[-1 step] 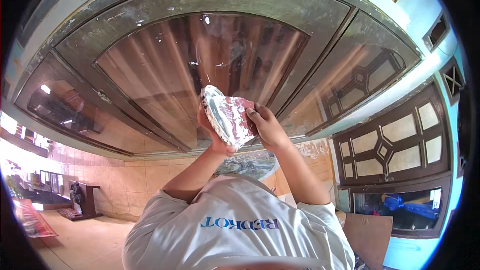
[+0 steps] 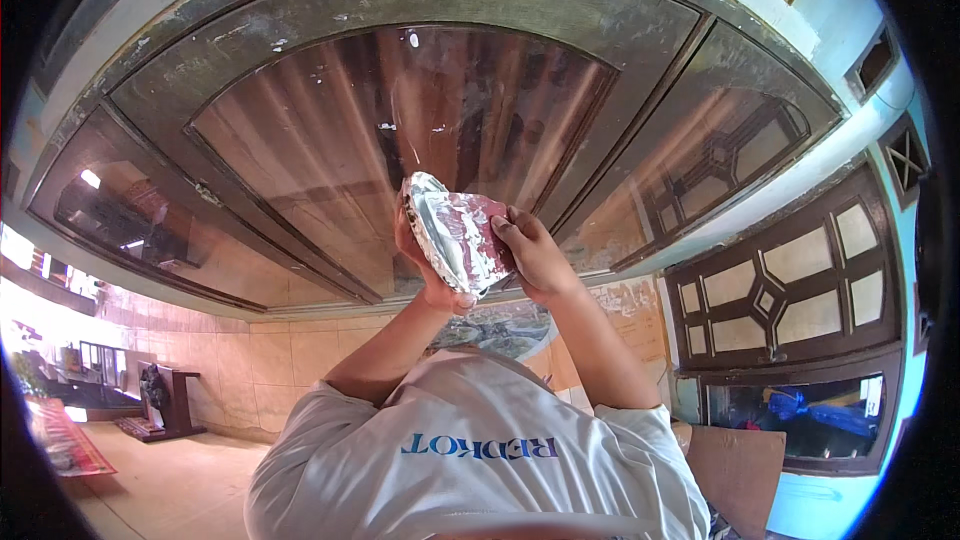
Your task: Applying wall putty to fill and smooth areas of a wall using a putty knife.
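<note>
The left hand (image 2: 437, 290) is curled under and around the outer edge of the dish (image 2: 428, 230), whose rim is caked with white paste (image 2: 475, 252). Just to its right, the right hand (image 2: 537, 255) pinches the red scraper (image 2: 489, 211) with its thumb on top; the scraper reaches over the dish, though contact is hard to tell. Below both hands is the shirt (image 2: 470, 420); above them, the window (image 2: 480, 90). Well off to the right hand's lower right stands the cardboard (image 2: 735, 475).

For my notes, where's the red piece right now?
In the head view, the red piece is near the centre, in the right hand, mostly right of the dish in the left hand.
</note>
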`<state>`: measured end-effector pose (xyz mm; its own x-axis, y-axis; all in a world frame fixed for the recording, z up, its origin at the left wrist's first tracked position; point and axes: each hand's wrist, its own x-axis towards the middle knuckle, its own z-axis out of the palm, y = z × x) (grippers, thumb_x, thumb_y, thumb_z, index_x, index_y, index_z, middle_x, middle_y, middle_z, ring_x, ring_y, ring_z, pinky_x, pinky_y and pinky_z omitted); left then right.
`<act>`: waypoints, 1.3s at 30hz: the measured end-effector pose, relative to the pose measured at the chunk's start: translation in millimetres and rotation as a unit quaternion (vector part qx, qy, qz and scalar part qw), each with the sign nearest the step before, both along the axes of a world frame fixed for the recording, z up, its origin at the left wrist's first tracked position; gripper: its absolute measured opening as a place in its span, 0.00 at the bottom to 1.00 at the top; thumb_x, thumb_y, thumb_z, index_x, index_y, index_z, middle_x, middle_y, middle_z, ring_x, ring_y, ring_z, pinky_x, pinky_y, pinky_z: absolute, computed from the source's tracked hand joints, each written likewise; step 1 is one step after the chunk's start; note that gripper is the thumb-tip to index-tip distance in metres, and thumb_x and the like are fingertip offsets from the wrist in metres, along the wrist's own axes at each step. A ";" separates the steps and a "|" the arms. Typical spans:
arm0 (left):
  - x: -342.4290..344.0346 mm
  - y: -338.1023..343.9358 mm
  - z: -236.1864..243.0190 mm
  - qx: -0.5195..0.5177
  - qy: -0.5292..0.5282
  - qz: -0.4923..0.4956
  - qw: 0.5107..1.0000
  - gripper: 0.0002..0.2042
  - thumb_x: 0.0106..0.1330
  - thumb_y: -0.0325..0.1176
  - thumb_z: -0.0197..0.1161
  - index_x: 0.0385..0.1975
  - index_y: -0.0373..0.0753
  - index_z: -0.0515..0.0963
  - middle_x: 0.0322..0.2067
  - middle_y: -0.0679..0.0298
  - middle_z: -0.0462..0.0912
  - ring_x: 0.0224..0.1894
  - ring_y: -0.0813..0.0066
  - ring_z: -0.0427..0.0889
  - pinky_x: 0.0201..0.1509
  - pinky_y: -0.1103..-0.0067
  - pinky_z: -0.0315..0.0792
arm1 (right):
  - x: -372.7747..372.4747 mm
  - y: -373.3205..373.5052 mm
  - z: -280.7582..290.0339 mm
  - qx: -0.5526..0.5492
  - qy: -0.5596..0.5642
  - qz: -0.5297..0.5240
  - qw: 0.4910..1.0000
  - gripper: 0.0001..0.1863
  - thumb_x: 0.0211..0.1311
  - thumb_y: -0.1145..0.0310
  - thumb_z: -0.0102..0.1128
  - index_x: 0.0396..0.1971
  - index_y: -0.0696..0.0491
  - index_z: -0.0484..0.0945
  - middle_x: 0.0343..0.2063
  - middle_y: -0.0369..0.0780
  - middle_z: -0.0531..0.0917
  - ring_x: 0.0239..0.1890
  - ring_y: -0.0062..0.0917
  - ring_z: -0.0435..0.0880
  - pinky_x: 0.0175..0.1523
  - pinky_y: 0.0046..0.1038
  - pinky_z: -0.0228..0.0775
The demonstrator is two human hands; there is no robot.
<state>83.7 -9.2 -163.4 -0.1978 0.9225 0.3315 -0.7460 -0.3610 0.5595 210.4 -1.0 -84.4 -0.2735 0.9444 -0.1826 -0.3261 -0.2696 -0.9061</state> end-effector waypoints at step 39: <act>-38.6 -26.7 70.0 -0.030 -0.251 -0.285 0.924 0.37 0.61 0.72 0.44 0.64 0.54 0.67 0.64 0.67 0.67 0.65 0.62 0.66 0.67 0.59 0.61 | 8.2 -21.7 72.6 0.551 -0.412 -0.171 0.705 0.07 0.56 0.75 0.63 0.30 0.55 0.72 0.27 0.44 0.73 0.31 0.41 0.68 0.37 0.37 0.58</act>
